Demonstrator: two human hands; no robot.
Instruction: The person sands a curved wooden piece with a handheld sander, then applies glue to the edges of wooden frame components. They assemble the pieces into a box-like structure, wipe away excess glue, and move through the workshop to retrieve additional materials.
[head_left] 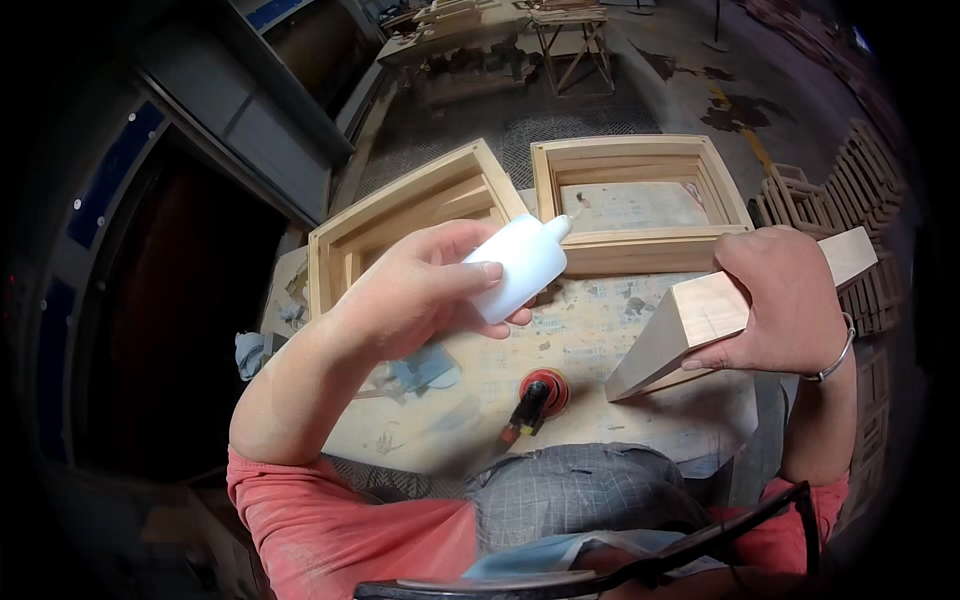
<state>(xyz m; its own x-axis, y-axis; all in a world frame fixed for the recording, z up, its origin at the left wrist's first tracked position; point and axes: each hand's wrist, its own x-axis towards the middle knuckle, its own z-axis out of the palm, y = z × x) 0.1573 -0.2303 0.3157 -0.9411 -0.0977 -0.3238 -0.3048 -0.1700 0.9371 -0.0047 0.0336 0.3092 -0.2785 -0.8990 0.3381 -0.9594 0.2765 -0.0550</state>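
A white plastic squeeze bottle (520, 265) with a narrow nozzle is in my left hand (425, 285), its tip pointing up and to the right. My fingers and thumb wrap round the bottle's body. On the right, my right hand (790, 290) grips a pale wooden frame (712, 308), tilted on its edge with one corner toward me. The hand covers part of this frame. Beyond the bottle, a stacked pair of wooden frames (640, 147) lies on the table at the right, and more wooden frames (410, 187) lie angled at the left.
A red and black round sander (542, 392) sits on the worn worktable (560, 330) near my lap. Blue-grey sheets (425, 368) lie left of it. Wooden frames (860, 180) are stacked at the right. Another workbench (440, 45) stands far back; a dark cabinet (160, 300) is at the left.
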